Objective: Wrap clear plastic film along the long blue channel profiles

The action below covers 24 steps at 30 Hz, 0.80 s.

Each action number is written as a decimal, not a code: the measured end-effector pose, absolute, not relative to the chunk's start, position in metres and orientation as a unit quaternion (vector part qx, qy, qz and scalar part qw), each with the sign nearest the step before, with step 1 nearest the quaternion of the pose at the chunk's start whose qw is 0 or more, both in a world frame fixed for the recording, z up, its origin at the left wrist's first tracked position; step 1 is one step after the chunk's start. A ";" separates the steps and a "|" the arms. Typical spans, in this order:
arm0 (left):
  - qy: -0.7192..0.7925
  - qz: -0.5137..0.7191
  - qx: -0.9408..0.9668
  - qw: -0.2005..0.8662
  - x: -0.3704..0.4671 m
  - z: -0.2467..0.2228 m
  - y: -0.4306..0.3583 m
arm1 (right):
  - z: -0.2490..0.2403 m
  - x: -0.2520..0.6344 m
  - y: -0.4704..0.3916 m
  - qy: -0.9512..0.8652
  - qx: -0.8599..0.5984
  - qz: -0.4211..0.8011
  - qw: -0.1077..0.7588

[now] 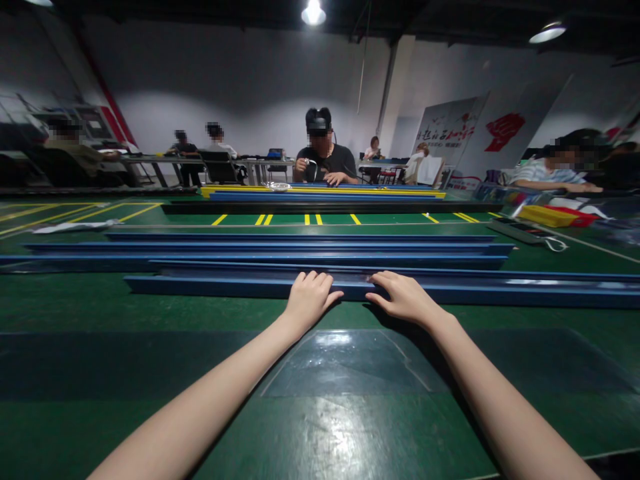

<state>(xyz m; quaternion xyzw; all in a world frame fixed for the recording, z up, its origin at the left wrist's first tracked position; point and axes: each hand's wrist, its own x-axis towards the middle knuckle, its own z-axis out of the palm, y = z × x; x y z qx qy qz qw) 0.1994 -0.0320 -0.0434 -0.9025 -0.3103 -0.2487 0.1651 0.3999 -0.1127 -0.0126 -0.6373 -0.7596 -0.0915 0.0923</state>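
Observation:
A long blue channel strip (210, 285) lies across the green table (320, 433). My left hand (311, 297) rests on it near the middle, fingers over its far side and thumb along the near edge, so the hand is closed round the strip. A short way to the right, my right hand (397, 293) grips the same strip, fingertips reaching into the channel and thumb at the near edge. Clear plastic film (345, 363) lies flat on the table between my forearms.
Several more blue strips (250, 250) lie just beyond. Farther off are a black strip (310, 208), yellow strips (230, 191) and a yellow tray (547, 215). Across the table sits a person (333, 160) in a dark shirt; another person (565, 167) sits at the right.

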 end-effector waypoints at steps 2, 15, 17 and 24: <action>-0.310 -0.250 -0.903 0.163 0.199 -0.043 -0.032 | -0.012 0.400 -0.113 -0.761 -0.636 -0.091 0.094; -0.302 -0.257 -0.904 0.160 0.201 -0.043 -0.032 | -0.013 0.400 -0.112 -0.770 -0.622 -0.085 0.112; -0.302 -0.258 -0.903 0.161 0.200 -0.044 -0.032 | -0.013 0.400 -0.112 -0.771 -0.622 -0.083 0.113; -0.305 -0.260 -0.900 0.171 0.199 -0.044 -0.031 | -0.012 0.399 -0.113 -0.774 -0.618 -0.079 0.116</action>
